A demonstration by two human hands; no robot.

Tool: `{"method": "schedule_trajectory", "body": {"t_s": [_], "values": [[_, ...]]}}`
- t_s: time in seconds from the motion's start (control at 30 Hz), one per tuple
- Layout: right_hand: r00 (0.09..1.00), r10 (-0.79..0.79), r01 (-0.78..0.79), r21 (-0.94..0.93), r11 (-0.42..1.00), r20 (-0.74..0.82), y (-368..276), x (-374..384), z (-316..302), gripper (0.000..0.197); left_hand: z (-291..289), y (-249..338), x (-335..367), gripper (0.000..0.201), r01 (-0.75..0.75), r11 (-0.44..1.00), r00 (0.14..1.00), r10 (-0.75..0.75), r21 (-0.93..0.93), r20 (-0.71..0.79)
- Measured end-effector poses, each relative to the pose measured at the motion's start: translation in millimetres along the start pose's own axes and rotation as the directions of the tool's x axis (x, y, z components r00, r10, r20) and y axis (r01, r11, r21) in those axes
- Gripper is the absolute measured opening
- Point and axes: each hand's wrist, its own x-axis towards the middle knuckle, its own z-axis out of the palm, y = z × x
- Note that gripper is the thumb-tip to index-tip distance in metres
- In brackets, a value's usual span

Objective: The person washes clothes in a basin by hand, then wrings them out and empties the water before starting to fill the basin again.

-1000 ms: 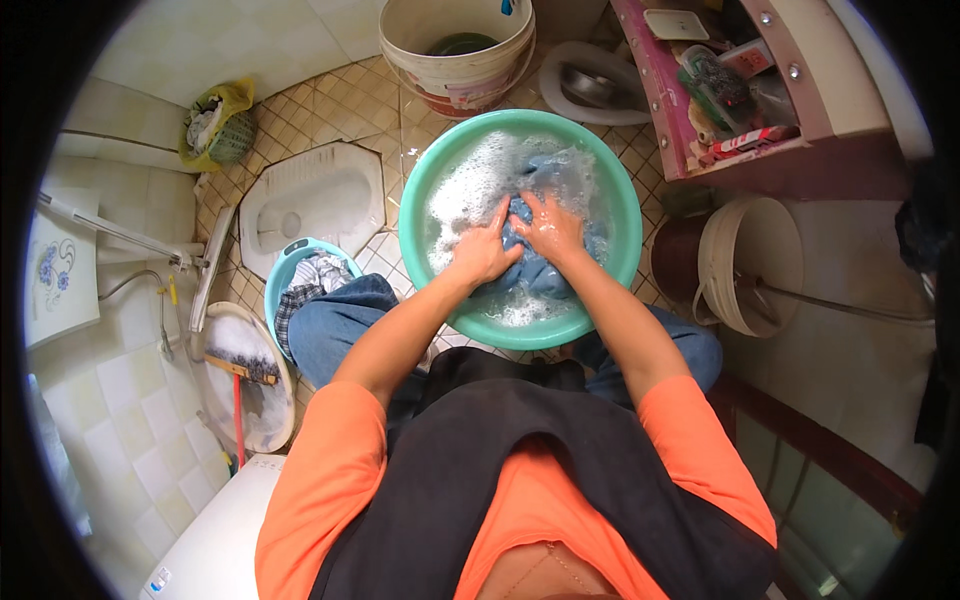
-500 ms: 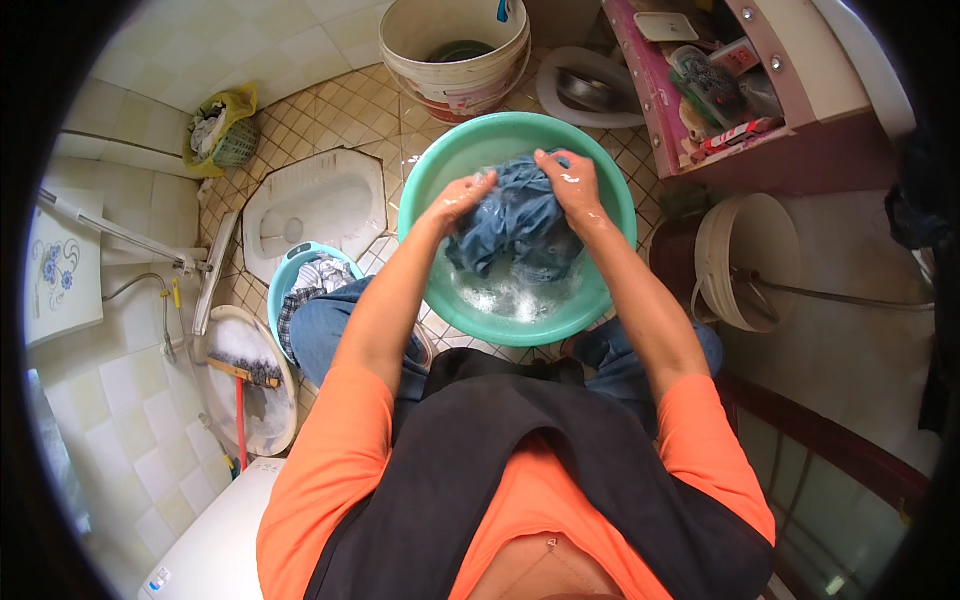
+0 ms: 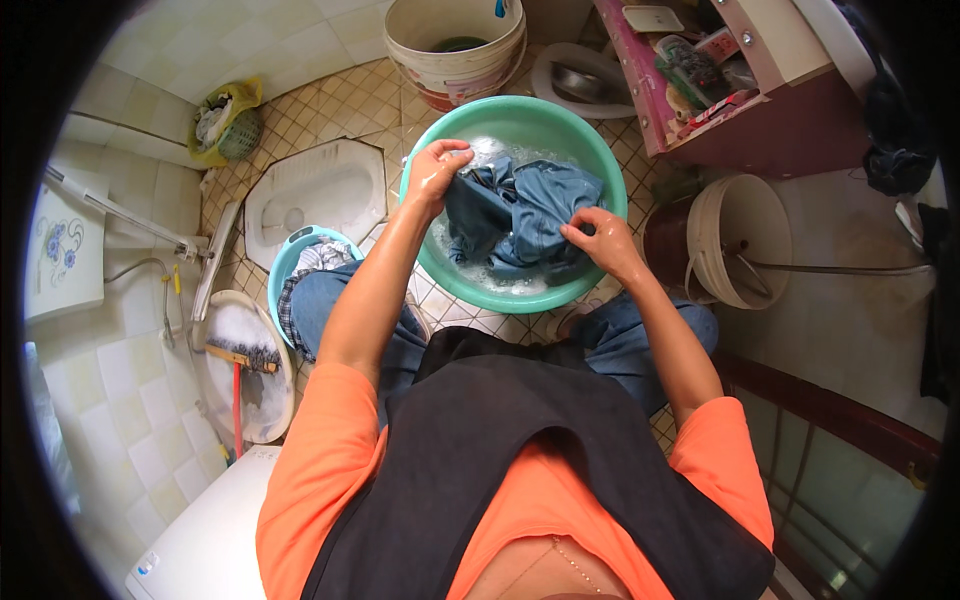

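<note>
A wet blue garment [image 3: 550, 215], crumpled and partly spread, lies in soapy water inside a large green basin [image 3: 612, 170]. Which kind of garment it is, I cannot tell. My left hand [image 3: 436, 174] is closed at the basin's left side, its fingertips pinching the garment's upper left edge. On the near right, my right hand [image 3: 606, 244] pinches the garment's edge between thumb and fingers. White suds float around the cloth, and foam wets both hands.
A small blue basin [image 3: 282, 270] of clothes stands by my left knee, near a squat toilet [image 3: 315, 205]. A white bucket [image 3: 455, 70] stands behind the green basin. Another bucket [image 3: 745, 255] and a shelf unit [image 3: 760, 125] are at right; a red-handled brush [image 3: 238, 400] is at left.
My left hand has moved up and left, my right hand down toward the near right. The garment, bunched up before, is now more spread out in the basin.
</note>
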Motion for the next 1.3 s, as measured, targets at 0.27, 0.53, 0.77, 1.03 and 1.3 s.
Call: {"method": "schedule_trajectory", "body": {"t_s": [0.27,0.53,0.77,1.03,1.3], "values": [[0.99,-0.122,0.069,-0.517,0.853,-0.07,-9.8,34.3,52.1,0.066,26.1,-34.0,-30.2,0.088,-0.239,0.212,0.945,0.275,0.947,0.177],[0.995,-0.046,0.093,-0.718,0.69,0.085,29.7,75.2,107.4,0.072,46.3,-93.2,8.2,0.056,-0.234,0.286,0.972,0.044,0.929,0.231],[0.995,-0.012,-0.04,-0.502,0.864,-0.1,41.3,117.2,85.5,0.047,68.1,-52.3,44.2,0.046,-0.3,0.303,0.953,0.129,0.904,0.273],[0.889,0.082,-0.059,0.065,0.996,-0.45,1.4,75.5,51.8,0.041,12.5,-15.8,47.7,0.054,0.123,0.99,0.988,-0.115,0.075,-0.102],[0.965,-0.254,0.234,-0.236,0.943,-0.058,-49.0,-3.0,35.9,0.039,29.8,72.7,2.9,0.077,-0.205,0.977,0.968,0.193,0.059,0.159]]}}
